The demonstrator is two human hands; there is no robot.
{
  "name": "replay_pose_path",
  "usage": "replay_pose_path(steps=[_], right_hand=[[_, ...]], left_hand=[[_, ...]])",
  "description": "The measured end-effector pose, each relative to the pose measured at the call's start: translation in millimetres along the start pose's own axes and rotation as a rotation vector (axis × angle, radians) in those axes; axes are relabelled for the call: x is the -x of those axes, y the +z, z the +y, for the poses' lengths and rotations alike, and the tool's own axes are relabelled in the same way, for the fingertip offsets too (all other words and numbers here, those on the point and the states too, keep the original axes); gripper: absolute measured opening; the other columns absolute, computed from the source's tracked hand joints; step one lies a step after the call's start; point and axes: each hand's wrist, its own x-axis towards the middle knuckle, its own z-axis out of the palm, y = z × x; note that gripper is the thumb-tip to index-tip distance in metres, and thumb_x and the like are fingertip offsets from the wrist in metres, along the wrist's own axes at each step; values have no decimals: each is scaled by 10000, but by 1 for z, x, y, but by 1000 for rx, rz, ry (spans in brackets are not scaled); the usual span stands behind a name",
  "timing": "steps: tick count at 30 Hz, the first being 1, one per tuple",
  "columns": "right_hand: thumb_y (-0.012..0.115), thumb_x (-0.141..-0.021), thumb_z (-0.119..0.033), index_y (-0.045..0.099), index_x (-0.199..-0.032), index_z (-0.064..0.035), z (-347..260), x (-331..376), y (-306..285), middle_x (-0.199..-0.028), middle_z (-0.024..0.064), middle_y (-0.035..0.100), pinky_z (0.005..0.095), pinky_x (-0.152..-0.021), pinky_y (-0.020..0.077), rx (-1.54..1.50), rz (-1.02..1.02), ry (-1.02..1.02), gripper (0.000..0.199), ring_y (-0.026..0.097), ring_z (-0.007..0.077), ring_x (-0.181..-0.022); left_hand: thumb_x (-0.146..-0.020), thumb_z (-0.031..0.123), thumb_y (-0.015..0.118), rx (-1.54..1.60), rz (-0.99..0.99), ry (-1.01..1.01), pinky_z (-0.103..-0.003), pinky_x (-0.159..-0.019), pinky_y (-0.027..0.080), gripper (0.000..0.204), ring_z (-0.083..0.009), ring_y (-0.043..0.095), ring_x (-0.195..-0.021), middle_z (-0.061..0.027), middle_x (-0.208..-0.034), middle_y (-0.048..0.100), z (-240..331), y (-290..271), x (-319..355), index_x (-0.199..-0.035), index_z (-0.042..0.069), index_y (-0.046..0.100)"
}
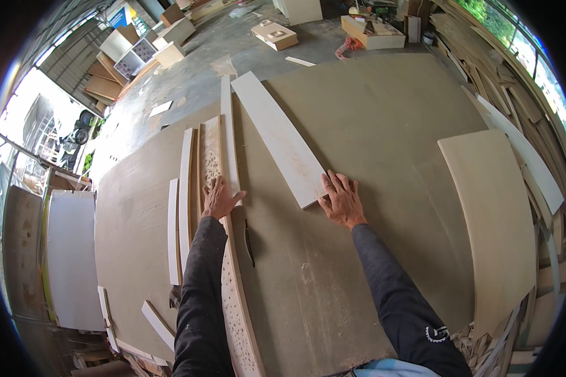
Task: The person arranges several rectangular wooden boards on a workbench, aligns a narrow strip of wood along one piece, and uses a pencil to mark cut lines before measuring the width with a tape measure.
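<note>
A long white board (280,135) lies at a slant on a large olive-brown panel (358,283). My right hand (341,200) holds its near right corner, thumb at the near end and fingers over the long edge. To the left, my left hand (220,198) rests on a speckled strip (212,147), fingers bent down and thumb spread out. Against that thumb is the near end of a narrow white strip (227,125). Further white-faced strips (185,188) lie side by side left of my left hand. A thin dark object (249,243) lies right of my left wrist.
A wide pale board (490,220) lies at the panel's right edge, near stacked wood offcuts (516,94). White sheets (72,257) stand at the left. Short strips (158,323) lie near left. Wooden boxes (374,34) and a red coiled hose (349,47) sit on the floor beyond.
</note>
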Motion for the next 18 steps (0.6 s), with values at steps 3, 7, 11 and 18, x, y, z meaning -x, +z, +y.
replay_pose_path(steps=[3, 7, 11, 18], right_hand=[[542, -929, -433, 413, -1535, -79, -7, -3, -1, -1591, 136, 386, 600, -1155, 255, -13, 23, -35, 713, 332, 305, -1439], [546, -923, -428, 437, -1518, -63, -12, -4, 1, -1572, 151, 415, 553, -1145, 255, 7, 47, -65, 706, 356, 307, -1419], [554, -916, -427, 459, -1503, -51, -3, -2, 0, -1560, 157, 434, 511, -1152, 250, 21, 87, -78, 705, 371, 302, -1403], [579, -869, -594, 459, -1496, -16, -16, -2, -6, -1585, 181, 381, 589, -1149, 256, 32, -16, -10, 862, 363, 323, -1409]], left_hand=[[-788, 351, 727, -335, 161, -40, -618, -1099, 321, 511, -400, 438, -1340, -244, -1374, 524, -7, 17, -7, -1116, -39, 682], [-807, 316, 681, -7, 2, -116, -489, -1037, 448, 480, -461, 547, -1205, -326, -1244, 600, -17, 16, -24, -1062, -90, 692], [-885, 260, 628, 143, 267, -260, -541, -911, 481, 397, -496, 602, -1050, -350, -1024, 639, -10, -14, -23, -993, -123, 633], [-935, 150, 540, 42, 363, -135, -518, -1103, 367, 400, -477, 448, -1307, -362, -1369, 476, -115, -66, 90, -1237, -112, 516]])
